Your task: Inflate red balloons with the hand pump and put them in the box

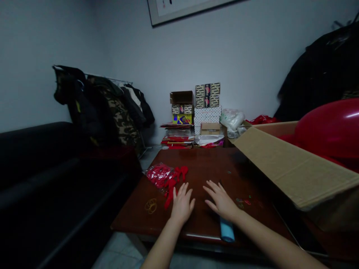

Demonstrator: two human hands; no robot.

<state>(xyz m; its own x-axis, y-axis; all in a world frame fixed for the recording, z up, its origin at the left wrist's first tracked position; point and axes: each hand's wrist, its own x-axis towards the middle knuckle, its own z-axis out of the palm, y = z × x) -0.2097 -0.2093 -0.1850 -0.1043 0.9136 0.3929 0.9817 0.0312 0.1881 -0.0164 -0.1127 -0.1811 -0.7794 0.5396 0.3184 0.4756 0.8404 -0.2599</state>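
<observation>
The left hand (183, 203) and right hand (220, 201) lie open, palms down, fingers spread, grasping nothing, on the wooden tabletop (207, 168).

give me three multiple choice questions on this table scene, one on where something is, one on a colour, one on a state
1. Where does the blue roll lie?
A. At the near edge of the table, by the right wrist
B. Inside the cardboard box
C. On the stacked boxes

2. What colour is the big balloon in the cardboard box?
A. Blue
B. Red
C. White

3. How are the left hand and right hand?
A. Both are fists
B. The left pinches the rubber bands
C. Both are open and empty

1: A, the roll shows just below the right wrist.
2: B, red bulges above the box flap.
3: C, the fingers are spread, gripping nothing.
</observation>
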